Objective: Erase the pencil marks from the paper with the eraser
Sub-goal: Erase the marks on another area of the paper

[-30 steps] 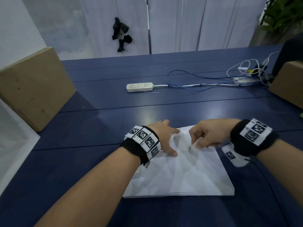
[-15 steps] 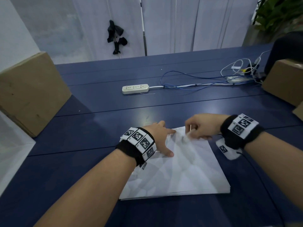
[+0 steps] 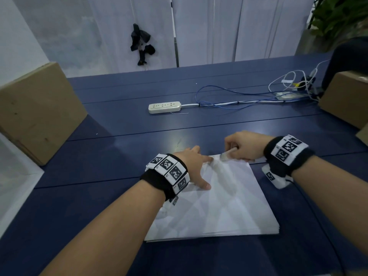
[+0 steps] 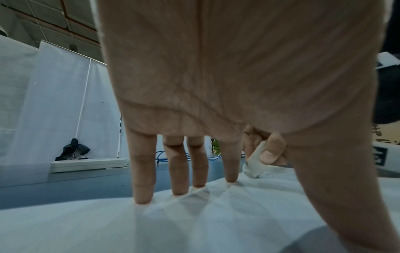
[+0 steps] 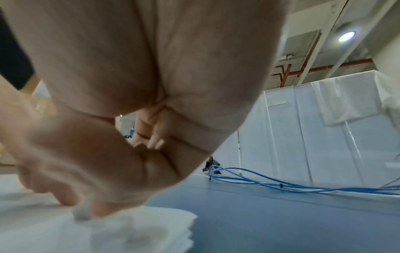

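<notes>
A stack of white paper [image 3: 225,206] lies on the dark blue table [image 3: 99,160] in front of me. My left hand [image 3: 196,166] lies flat with spread, straight fingers [image 4: 142,179] pressing the paper's far left part. My right hand [image 3: 242,148] pinches a small white eraser [image 3: 226,155] at the paper's far edge, its tip down on the sheet. The left wrist view shows the eraser [image 4: 255,164] under the thumb; in the right wrist view the eraser [image 5: 83,211] meets the paper [image 5: 129,234], blurred. No pencil marks are legible.
A white power strip [image 3: 164,107] with blue and white cables [image 3: 239,98] lies farther back on the table. Cardboard boxes stand at the left [image 3: 37,110] and right [image 3: 344,96]. White curtains hang behind the table.
My right hand with the eraser has moved from the middle of the sheet's far part up to its far edge. The left hand has stayed pressing the paper.
</notes>
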Demonstrator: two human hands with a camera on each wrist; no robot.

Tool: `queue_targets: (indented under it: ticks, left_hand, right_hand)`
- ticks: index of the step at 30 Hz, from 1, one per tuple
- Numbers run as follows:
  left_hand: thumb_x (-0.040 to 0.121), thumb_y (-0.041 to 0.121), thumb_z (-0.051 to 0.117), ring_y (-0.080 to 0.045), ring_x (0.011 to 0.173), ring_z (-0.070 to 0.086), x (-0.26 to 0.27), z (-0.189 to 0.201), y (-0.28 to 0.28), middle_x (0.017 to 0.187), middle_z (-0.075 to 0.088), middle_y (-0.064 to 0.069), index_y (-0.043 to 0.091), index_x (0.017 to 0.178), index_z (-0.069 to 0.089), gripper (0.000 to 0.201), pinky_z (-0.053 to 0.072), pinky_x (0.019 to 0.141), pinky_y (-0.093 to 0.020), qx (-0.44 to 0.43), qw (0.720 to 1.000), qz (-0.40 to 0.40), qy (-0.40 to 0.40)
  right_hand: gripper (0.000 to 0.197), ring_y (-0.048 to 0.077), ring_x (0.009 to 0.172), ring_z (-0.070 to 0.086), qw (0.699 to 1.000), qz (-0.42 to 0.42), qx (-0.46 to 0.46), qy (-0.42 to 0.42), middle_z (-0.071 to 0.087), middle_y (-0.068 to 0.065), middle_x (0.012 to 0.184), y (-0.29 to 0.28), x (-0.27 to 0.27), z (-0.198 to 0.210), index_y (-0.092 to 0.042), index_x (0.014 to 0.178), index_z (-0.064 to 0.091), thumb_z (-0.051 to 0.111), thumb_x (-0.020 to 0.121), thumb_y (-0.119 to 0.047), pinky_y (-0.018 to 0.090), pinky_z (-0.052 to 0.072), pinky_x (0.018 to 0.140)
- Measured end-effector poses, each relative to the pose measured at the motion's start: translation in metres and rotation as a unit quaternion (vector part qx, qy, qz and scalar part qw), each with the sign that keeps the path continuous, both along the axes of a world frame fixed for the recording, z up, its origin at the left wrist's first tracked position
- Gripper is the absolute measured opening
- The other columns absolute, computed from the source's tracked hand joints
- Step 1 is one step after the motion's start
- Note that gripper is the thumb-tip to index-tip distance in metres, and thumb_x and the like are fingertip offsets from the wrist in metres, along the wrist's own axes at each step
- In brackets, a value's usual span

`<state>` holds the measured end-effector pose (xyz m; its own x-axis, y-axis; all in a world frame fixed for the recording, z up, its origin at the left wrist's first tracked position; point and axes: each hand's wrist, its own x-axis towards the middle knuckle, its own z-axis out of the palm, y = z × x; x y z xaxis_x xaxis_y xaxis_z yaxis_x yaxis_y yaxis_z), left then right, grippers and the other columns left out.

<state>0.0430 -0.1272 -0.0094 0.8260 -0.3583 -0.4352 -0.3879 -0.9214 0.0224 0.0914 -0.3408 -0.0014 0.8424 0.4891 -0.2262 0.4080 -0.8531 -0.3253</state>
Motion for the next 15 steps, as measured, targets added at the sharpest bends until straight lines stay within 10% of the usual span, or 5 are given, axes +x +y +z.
queue_targets:
  ticks: [5,11,15]
  left_hand:
    - [0.072,0.066,0.073,-0.025,0.128,0.040,0.002,-0.003,0.001,0.130,0.036,-0.002,0.042,0.153,0.024,0.097,0.048,0.096,-0.047,-0.004,1.000,0.003,0.001]
    - [0.072,0.067,0.073,-0.027,0.127,0.041,0.004,-0.002,-0.002,0.129,0.036,-0.004,0.042,0.152,0.023,0.098,0.047,0.098,-0.050,0.006,1.000,0.001,0.010]
    - [0.071,0.067,0.073,-0.027,0.129,0.039,0.006,-0.005,-0.001,0.132,0.035,-0.004,0.042,0.153,0.021,0.101,0.046,0.099,-0.050,0.009,1.000,0.004,0.011]
  right_hand:
    - [0.007,0.015,0.039,0.046,0.977,0.047,0.008,0.206,0.061,0.003,0.060,-0.006,-0.025,0.003,-0.007,0.091,0.067,0.072,0.088,-0.011,0.022,0.039,0.041]
    - [0.014,0.002,0.042,0.055,0.999,-0.021,-0.010,-0.022,0.072,-0.002,0.065,-0.005,0.002,0.000,-0.018,0.091,0.065,0.066,0.090,-0.032,0.014,0.038,0.047]
    - [0.009,0.019,0.045,0.052,0.988,0.018,-0.007,0.151,0.069,0.005,0.068,-0.012,-0.015,0.001,-0.016,0.090,0.067,0.072,0.088,-0.022,0.021,0.041,0.043]
